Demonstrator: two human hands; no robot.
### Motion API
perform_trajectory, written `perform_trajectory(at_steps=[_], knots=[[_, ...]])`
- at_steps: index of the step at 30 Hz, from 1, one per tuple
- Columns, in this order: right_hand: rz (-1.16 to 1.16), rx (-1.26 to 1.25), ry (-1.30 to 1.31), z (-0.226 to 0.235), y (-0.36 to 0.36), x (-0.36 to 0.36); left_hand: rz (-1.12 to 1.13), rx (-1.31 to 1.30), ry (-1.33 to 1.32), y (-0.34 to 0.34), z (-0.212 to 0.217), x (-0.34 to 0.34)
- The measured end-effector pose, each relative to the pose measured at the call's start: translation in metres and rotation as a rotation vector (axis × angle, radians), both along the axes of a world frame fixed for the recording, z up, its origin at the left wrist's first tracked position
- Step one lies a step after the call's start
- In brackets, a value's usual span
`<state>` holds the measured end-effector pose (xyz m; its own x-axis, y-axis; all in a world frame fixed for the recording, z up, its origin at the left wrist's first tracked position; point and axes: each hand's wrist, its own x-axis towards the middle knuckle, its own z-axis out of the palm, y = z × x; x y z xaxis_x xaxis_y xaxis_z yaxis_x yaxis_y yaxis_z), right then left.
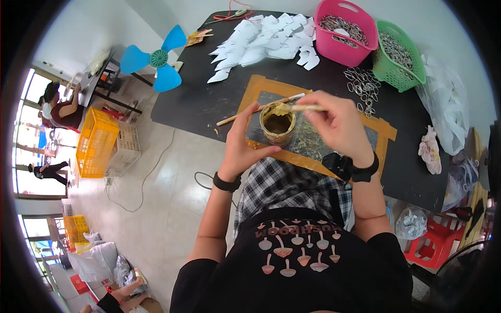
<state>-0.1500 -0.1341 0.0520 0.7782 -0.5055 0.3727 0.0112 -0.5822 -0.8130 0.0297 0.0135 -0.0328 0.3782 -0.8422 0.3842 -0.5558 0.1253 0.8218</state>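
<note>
While I watch remotely, my left hand spreads beside the jar at frame centre, and I cannot tell whether it grips | right hand pinches a pale stick, its paste-coated end at the jar's mouth | brush lies just behind | white cutouts, upper middle | pink basket, upper right

The 1 view comes from the left of 2 fisheye cameras worn on the head, facing steeply down past the black shirt to the left hand and right hand by the near edge of the worktop. It looks from close above, taking in the worktop's far edge and, past its left edge, the floor.
</note>
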Motion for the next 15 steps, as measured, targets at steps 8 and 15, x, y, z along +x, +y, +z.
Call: perform_trajectory(at_steps=[8, 15], knots=[[0.024, -0.477, 0.228, -0.014, 0.013, 0.024, -0.062, 0.017, 0.07, -0.007, 0.002, -0.003], [-0.119, -0.465, 0.275, -0.016, 0.016, 0.039, -0.052, 0.044, 0.083, -0.01, 0.01, -0.007]])
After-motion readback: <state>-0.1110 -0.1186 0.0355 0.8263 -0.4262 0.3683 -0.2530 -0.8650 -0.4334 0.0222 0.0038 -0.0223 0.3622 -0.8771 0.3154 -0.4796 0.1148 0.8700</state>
